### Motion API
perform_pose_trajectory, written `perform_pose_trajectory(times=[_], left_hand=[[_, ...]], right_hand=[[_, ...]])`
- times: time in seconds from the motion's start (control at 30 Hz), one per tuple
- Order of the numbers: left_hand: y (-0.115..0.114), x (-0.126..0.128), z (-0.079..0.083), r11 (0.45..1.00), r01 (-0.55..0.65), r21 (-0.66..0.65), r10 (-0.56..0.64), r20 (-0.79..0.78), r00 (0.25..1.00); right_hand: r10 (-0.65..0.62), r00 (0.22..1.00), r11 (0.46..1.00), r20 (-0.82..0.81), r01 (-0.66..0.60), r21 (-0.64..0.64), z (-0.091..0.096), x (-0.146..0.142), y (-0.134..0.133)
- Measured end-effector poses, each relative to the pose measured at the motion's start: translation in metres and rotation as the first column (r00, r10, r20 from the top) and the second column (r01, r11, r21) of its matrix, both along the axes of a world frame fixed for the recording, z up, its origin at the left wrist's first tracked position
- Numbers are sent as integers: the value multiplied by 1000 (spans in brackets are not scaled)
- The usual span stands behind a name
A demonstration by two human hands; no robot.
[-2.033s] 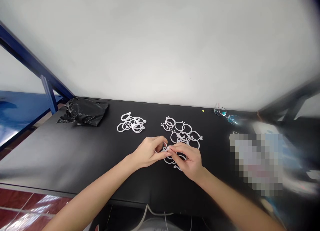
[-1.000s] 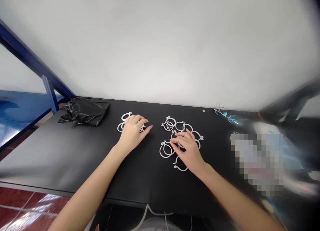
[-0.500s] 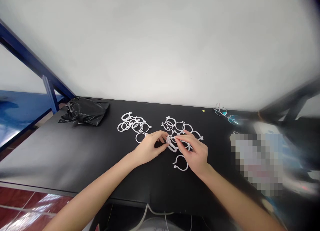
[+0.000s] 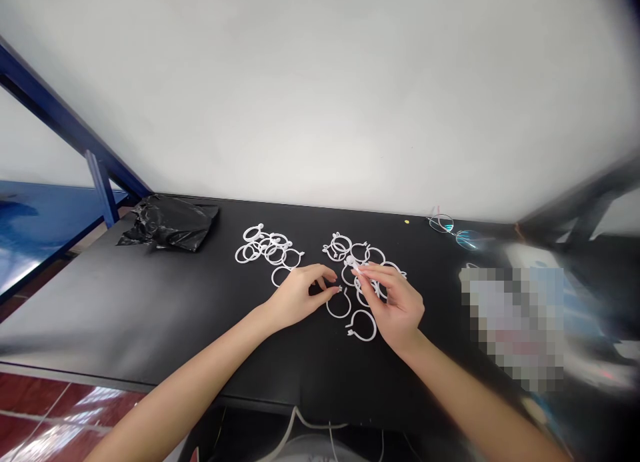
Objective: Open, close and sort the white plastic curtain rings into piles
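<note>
Several white plastic curtain rings with small eyelets lie on the black tabletop (image 4: 210, 329). My right hand (image 4: 397, 305) pinches a white curtain ring (image 4: 351, 261) by thumb and fingertips; most of it is hidden by the fingers. Beneath that hand is a cluster of loose rings (image 4: 367, 299), partly covered. My left hand (image 4: 303, 294) has its thumb and fingers apart with nothing between them. Right by its thumb tip lies a ring with a gap (image 4: 339, 317). Another gapped ring (image 4: 374, 329) lies nearer to me.
Left of my hands is a second pile of white rings (image 4: 273, 252). A crumpled black plastic bag (image 4: 173, 223) lies at the back left. Eyeglasses (image 4: 442, 223) and a small yellow bit (image 4: 407, 221) are near the wall. A blurred, pixelated package (image 4: 515, 329) sits at the right.
The rings between my hands have come apart: one gapped ring now lies by my left thumb, which has let go. My right hand has shifted slightly right, pinching a ring.
</note>
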State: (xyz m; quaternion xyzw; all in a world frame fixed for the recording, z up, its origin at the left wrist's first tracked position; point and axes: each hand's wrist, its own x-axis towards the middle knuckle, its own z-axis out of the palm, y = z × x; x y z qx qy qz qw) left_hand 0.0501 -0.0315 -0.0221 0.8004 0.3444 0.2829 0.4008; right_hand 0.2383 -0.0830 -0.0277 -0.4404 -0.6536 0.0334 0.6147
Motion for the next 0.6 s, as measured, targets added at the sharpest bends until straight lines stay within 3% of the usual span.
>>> perform_pose_trajectory(times=[0.13,0.37,0.47,0.6], left_hand=[[-2,0,7,993,-9,-119,23,111,994],[-7,4,14,870,246,-428,-73,382,922],[-9,7,14,813,327,-482,-92,448,889],[-8,8,14,802,332,-497,-59,487,871]], right_hand=[[108,994,993,-25,-109,-46,5,-7,-4],[191,982,980,-7,-191,-57,8,-14,-10],[221,975,973,0,-221,-73,8,-15,-9],[269,962,960,37,-265,-87,9,-14,-9]])
